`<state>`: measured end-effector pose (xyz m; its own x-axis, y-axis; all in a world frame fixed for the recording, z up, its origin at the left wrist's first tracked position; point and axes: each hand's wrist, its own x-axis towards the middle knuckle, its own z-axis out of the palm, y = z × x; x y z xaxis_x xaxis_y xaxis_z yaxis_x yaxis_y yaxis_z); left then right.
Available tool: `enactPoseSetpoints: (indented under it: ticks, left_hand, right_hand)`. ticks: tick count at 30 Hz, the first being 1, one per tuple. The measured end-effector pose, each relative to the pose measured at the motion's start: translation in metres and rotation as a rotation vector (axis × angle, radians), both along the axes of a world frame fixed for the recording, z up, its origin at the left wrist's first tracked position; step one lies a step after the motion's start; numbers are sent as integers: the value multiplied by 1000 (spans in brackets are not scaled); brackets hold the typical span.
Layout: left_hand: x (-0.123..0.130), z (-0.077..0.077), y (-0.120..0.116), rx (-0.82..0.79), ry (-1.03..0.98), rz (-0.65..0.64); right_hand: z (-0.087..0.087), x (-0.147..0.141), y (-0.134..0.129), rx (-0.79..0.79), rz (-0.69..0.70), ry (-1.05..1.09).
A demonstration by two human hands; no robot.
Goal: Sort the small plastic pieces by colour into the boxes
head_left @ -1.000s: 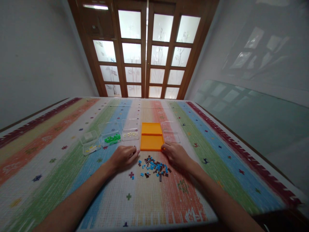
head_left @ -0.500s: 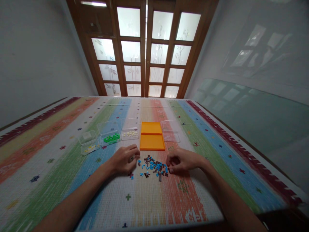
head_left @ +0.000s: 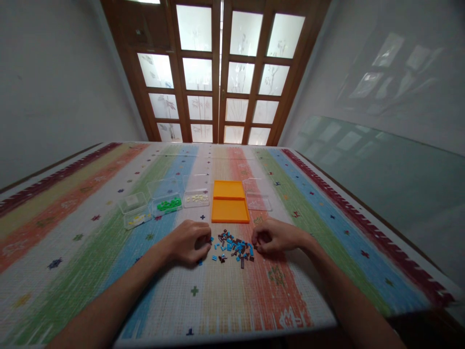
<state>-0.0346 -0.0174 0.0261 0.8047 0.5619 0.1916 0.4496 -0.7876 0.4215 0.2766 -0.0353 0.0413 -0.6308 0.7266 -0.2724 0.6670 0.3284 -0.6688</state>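
Observation:
Small blue and brown toy bricks [head_left: 238, 246] lie in a loose pile on the striped tablecloth, between my two hands. At the pile's left edge, my left hand [head_left: 191, 242] has its thumb and forefinger curved round a small blue brick [head_left: 211, 239]. Another blue brick [head_left: 200, 262] lies just below that thumb. On the pile's right side my right hand [head_left: 274, 236] is curled, thumb and fingertips pressed together near the bricks. Whatever they pinch is too small or hidden to make out.
An orange two-part tray [head_left: 230, 212] lies beyond the pile. Left of it are open clear boxes with cream pieces [head_left: 196, 198], green pieces [head_left: 169, 204] and yellow pieces [head_left: 137, 219]. A clear box [head_left: 259, 203] stands to its right. Wooden glazed doors [head_left: 219, 72] close off the far end.
My left thumb and forefinger have come to the blue brick at the pile's left edge. My right hand has shifted slightly, its fingers curled at the right side. The view has tilted a little.

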Motion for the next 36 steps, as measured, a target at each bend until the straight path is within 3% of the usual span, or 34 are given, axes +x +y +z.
enactPoseSetpoints:
  ticks: [7, 12, 14, 17, 22, 29, 33, 36]
  left_hand:
    - [1, 2, -1, -12, 6, 40]
    - [3, 6, -2, 0, 8, 36]
    - [3, 7, -2, -8, 7, 47]
    - [2, 5, -1, -34, -5, 60]
    - [-2, 2, 12, -33, -137, 81]
    - [4, 13, 40, 123, -246, 123]
    - [20, 20, 54, 177, -165, 133]
    - [37, 20, 65, 209, 11, 176]
  right_hand:
    - [-6, -2, 2, -29, -29, 19]
    - [-5, -1, 12, -81, -63, 167]
    - [-3, -2, 21, -20, -89, 226]
    - [0, -7, 37, 222, -137, 241]
    - [-3, -26, 60, 503, -223, 63]
    - [-3, -43, 70, 541, -232, -191]
    - [4, -47, 59, 567, -214, -126]
    - [5, -53, 45, 493, -63, -60]
